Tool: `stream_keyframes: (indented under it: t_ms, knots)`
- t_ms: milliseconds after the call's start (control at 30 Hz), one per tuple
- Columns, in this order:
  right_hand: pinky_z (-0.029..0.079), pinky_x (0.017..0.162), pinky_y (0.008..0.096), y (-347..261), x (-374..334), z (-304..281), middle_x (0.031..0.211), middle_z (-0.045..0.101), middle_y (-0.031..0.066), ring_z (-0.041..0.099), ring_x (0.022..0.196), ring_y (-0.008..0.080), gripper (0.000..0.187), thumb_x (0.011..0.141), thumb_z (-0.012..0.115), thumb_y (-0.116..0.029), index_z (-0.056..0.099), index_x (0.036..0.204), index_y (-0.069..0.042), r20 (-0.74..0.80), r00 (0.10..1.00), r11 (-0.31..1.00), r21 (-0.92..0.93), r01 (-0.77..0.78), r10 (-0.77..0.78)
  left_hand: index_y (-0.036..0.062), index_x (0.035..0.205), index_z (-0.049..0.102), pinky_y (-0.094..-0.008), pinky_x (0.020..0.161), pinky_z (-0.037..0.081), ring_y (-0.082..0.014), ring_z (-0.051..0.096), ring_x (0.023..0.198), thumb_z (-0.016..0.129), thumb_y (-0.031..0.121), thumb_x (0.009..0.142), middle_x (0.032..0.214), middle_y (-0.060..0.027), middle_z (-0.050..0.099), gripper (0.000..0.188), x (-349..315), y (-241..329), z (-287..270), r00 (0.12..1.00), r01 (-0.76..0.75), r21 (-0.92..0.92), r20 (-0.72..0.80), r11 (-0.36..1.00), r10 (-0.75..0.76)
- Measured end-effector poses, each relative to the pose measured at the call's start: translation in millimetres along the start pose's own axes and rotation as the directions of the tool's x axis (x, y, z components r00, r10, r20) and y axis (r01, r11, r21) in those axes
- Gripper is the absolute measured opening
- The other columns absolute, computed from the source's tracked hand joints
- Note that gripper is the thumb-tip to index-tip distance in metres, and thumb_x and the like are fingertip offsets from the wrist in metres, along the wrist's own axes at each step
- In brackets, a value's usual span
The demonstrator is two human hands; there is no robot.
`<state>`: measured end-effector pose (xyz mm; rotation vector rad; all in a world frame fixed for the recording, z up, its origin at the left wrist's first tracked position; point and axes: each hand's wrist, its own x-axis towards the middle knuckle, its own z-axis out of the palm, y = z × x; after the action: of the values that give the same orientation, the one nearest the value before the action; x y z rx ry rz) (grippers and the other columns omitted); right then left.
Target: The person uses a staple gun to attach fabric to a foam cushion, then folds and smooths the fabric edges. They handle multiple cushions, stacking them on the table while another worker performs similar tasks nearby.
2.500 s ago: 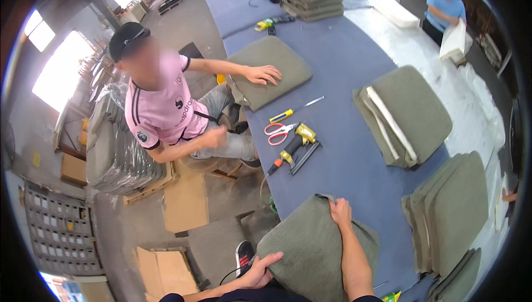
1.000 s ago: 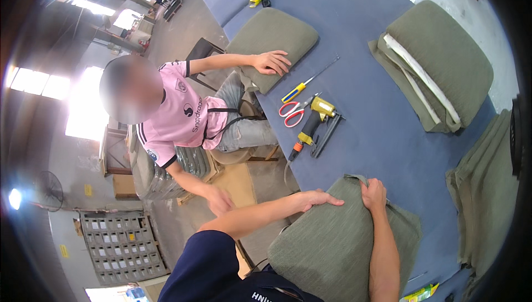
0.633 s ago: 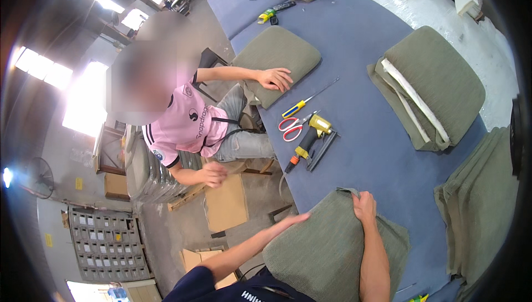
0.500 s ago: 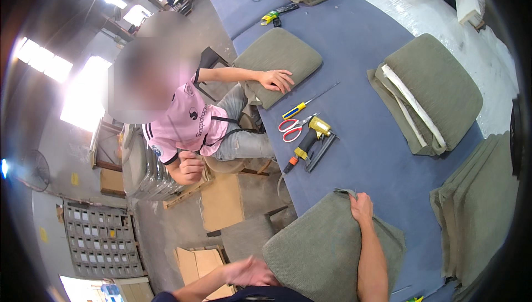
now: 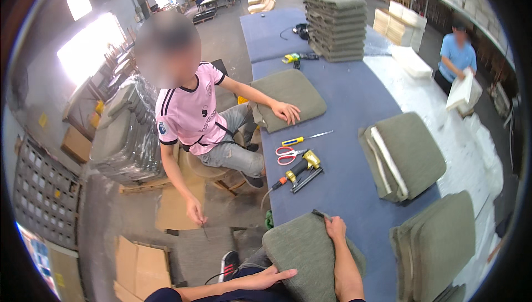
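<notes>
A grey-green fabric-covered seat cushion (image 5: 302, 249) lies across my lap and the table's near edge. My right hand (image 5: 335, 229) is closed around its far edge, where a dark bit of fabric sticks up. My left hand (image 5: 270, 277) is at the cushion's near left edge, thumb on top and the other fingers mostly hidden. Beyond the cushion, on the blue-grey table (image 5: 343, 174), are a yellow-and-black air stapler (image 5: 303, 168) with its hose, red-handled scissors (image 5: 288, 155) and a yellow-handled screwdriver (image 5: 302, 139).
Across the corner, a seated person in a pink shirt (image 5: 188, 105) rests one hand on another cushion (image 5: 296, 97). To the right are a cushion with white padding showing (image 5: 410, 155) and stacked covers (image 5: 440, 241). A tall fabric stack (image 5: 335, 27) stands at the back; a person in blue (image 5: 457, 55) handles white foam.
My view has tilted up. My left hand has come onto the cushion's near edge, while my right keeps its hold. The seated person's lower hand has dropped away from the body.
</notes>
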<state>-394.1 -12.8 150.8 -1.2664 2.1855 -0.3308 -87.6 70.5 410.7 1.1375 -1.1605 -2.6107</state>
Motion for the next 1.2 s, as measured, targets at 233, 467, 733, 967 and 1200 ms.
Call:
stream_keyframes:
  t_ms: [233,467,733,967,1200]
  knots:
    - [0.049,0.106,0.0444,-68,-70,-121,0.138,0.065,0.0168,0.064,0.124,0.0325,0.054,0.105,0.058,-0.042,0.059,0.144,-0.004,0.203,0.816,0.834,0.252,0.491,-0.542,-0.0070,0.162,-0.005,-0.0434,0.130,0.010,-0.0360,0.001,0.159,0.059,0.057,0.103,0.170,-0.0275,0.004,0.108,60,7,35,0.880,-0.475,0.205,0.117,0.856,0.461]
    - [0.046,0.109,0.0380,-60,-187,-263,0.146,0.058,0.0130,0.058,0.130,0.0216,0.054,0.110,0.044,-0.031,0.050,0.151,0.004,0.065,0.915,0.771,0.564,0.296,-0.399,-0.0128,0.160,0.002,-0.0512,0.130,0.007,-0.0535,-0.006,0.156,0.065,0.062,0.096,0.162,-0.0457,0.000,0.117,124,-4,172,0.673,-0.665,0.506,0.089,0.549,0.734]
    - [0.045,0.110,0.0385,-9,-271,-235,0.148,0.057,0.0155,0.057,0.131,0.0229,0.059,0.109,0.043,-0.034,0.047,0.152,0.006,-0.491,0.860,0.533,0.695,0.482,-0.138,-0.0049,0.164,0.000,-0.0454,0.124,0.031,-0.0417,0.028,0.155,0.081,0.036,0.086,0.167,-0.0308,0.022,0.119,106,7,200,0.687,-0.720,0.373,0.265,0.585,0.677]
    - [0.044,0.111,0.0390,-27,-278,-194,0.149,0.056,0.0178,0.057,0.132,0.0240,0.063,0.108,0.043,-0.036,0.044,0.154,0.007,-0.807,0.589,0.505,0.529,0.682,0.050,0.0020,0.163,0.017,-0.0509,0.102,0.052,-0.0485,0.063,0.122,0.078,0.025,0.078,0.146,-0.0332,0.052,0.107,83,37,167,0.687,-0.682,0.518,0.214,0.515,0.694]
    - [0.036,0.118,0.0434,-123,-253,-232,0.150,0.055,0.0218,0.053,0.138,0.0305,0.063,0.106,0.038,-0.043,0.054,0.146,0.003,-0.959,-0.268,0.753,-0.243,0.612,-0.092,-0.0022,0.160,0.028,-0.0498,0.100,0.054,-0.0461,0.059,0.127,0.074,0.019,0.084,0.158,-0.0268,0.044,0.091,15,121,117,0.588,-0.696,0.718,0.588,-0.023,0.555]
